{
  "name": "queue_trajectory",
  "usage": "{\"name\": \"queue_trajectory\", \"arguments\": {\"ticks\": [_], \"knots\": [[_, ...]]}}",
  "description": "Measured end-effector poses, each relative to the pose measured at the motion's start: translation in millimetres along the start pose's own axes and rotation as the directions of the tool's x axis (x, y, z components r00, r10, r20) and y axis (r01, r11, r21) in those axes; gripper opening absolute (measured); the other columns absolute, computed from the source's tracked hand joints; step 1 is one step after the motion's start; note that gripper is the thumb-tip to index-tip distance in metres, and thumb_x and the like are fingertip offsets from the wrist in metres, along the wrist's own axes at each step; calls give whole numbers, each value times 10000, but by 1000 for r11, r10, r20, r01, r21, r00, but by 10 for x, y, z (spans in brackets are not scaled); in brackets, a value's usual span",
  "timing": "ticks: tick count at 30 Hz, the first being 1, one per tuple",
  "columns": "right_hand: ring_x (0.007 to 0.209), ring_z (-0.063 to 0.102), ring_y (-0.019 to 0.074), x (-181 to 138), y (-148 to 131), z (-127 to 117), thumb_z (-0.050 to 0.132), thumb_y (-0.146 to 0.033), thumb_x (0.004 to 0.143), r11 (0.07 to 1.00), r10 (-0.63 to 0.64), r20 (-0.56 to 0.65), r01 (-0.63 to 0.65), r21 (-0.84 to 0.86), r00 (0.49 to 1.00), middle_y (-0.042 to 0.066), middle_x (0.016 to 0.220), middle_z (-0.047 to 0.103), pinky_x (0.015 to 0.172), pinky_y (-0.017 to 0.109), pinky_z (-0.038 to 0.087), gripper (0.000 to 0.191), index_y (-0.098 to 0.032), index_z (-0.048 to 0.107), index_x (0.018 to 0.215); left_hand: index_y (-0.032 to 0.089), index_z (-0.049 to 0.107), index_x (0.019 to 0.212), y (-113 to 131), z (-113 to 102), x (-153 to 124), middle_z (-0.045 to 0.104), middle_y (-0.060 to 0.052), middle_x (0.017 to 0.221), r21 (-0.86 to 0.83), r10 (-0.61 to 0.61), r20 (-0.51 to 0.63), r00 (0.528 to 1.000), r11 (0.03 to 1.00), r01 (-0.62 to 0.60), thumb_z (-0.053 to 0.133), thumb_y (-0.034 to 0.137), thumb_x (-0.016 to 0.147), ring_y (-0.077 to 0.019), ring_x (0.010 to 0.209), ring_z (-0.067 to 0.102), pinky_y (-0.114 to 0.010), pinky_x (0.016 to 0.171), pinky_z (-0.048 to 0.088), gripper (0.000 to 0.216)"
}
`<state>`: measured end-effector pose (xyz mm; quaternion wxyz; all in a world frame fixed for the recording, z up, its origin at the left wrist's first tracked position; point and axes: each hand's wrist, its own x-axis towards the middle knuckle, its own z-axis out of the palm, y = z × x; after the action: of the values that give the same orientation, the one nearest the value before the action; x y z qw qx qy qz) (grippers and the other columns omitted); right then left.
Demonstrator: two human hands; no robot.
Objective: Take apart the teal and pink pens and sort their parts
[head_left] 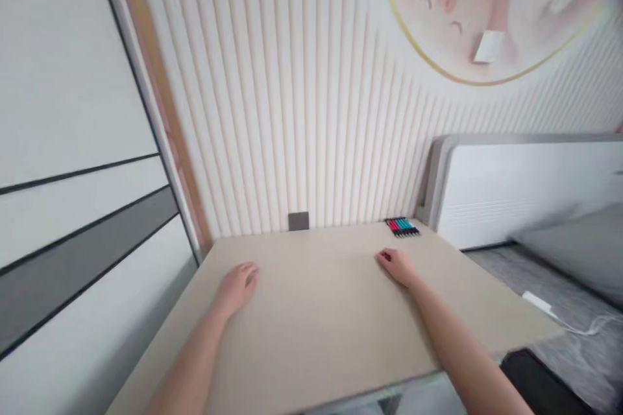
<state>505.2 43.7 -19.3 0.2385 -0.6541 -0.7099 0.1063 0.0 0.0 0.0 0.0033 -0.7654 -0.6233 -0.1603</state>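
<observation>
The left hand [236, 288] rests on the surface [311, 318], fingers loosely parted; the right hand [396, 266] curls, its grip I cannot tell. Beyond it, coloured pens [402, 227] lie aligned, probably for neatness.

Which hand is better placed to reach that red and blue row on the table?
Probably the right hand: it is just short of the red and blue row near the far right corner of the table. The left hand is over toward the table's left edge, clearly farther away.
</observation>
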Motion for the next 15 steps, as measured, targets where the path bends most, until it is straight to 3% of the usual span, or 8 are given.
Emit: {"name": "queue_trajectory", "arguments": {"ticks": [15], "knots": [[796,639,206,6,24,17,482,-417,886,1000,-7,4,7,24,1000,65,869,724,705,283,421,312,-193,699,912,166,668,1138,20,-9,17,618,-103,1267,-9,-12,-36,999,1000,12,451,302,905,-242,1198,547,-389,1050,388,346]]}}
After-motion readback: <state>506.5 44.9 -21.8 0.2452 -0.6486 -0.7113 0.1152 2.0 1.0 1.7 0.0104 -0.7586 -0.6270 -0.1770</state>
